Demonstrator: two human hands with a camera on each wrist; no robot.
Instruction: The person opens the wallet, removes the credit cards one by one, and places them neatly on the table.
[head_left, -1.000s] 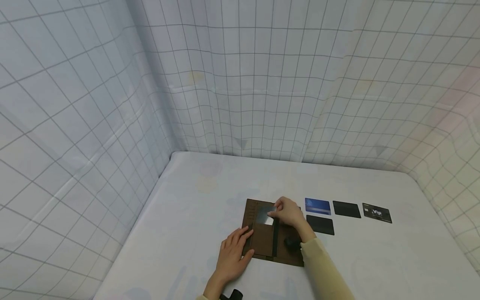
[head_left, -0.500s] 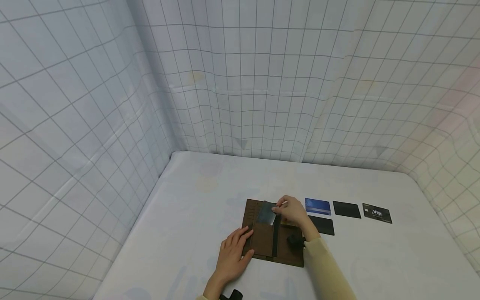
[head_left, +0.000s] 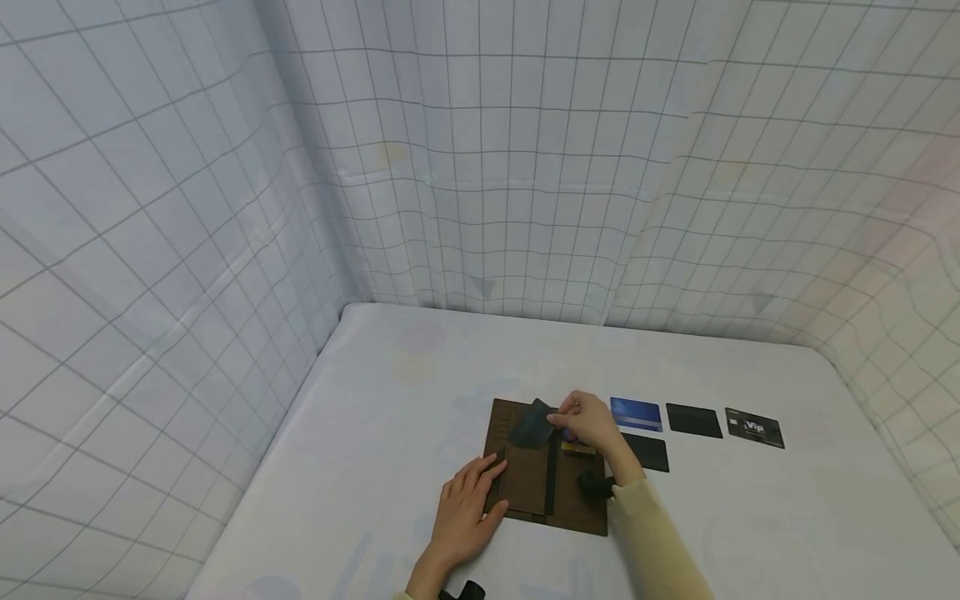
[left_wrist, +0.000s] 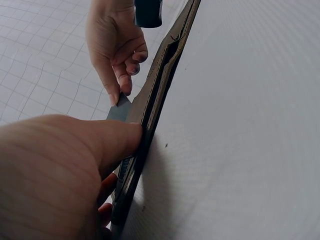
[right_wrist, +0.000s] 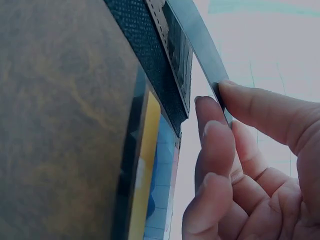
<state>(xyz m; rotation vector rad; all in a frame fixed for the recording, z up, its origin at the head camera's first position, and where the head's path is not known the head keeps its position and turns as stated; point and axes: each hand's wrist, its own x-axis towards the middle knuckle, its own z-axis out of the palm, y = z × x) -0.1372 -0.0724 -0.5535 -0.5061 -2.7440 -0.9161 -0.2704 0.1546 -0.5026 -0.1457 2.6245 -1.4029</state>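
A brown wallet (head_left: pixel 525 481) lies opened flat on the white table, a dark band running down its middle. My left hand (head_left: pixel 463 510) rests on its left edge with the fingers spread; the left wrist view has the thumb lying along that edge. Between thumb and fingertips my right hand (head_left: pixel 588 421) pinches a dark grey card (head_left: pixel 532 427) by its upper right corner. The card tilts over the wallet's left half; in the head view its lower edge meets the brown panel. Under the right hand, a card with a yellow strip (right_wrist: pixel 146 165) sits in the wallet's right half.
To the right of the wallet lie a blue card (head_left: pixel 636 414), a black card (head_left: pixel 693 420), a black card marked Vip (head_left: pixel 754 427) and another black card (head_left: pixel 647 452) partly behind the right wrist. Grid-patterned white curtains (head_left: pixel 480 167) surround the table.
The grey card has tilted and its top has risen, pulled by my right hand, which moved slightly right. More of the yellow-striped card now shows. My left hand stays in place.
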